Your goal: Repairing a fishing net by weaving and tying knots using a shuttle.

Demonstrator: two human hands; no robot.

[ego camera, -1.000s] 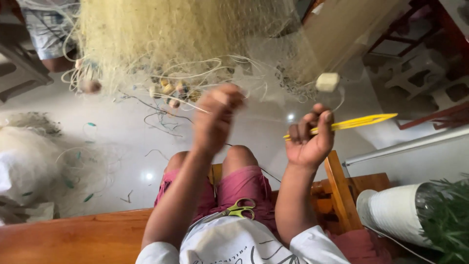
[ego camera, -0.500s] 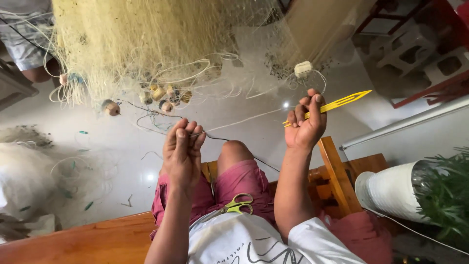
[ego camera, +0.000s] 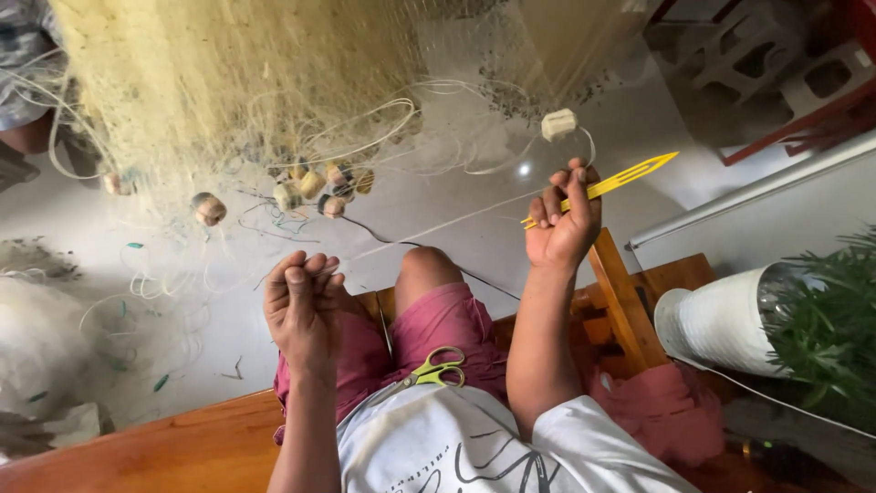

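Hands (ego camera: 306,306) raised, right gripping needle (ego camera: 607,185).

Scissors (ego camera: 436,369) on lap, net (ego camera: 228,82) ahead

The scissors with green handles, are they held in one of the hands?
No, the scissors lie on the person's lap, while the right hand holds a yellow netting needle and the left hand is closed beside them.

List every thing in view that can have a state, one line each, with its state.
left hand: fingers bunched together, pinching thin line
right hand: closed around the yellow netting needle
yellow netting needle: held raised, tip pointing away to the right
scissors: lying closed on the lap
fishing net: hanging, bunched up
white float: dangling on line
white pot: holds a green plant
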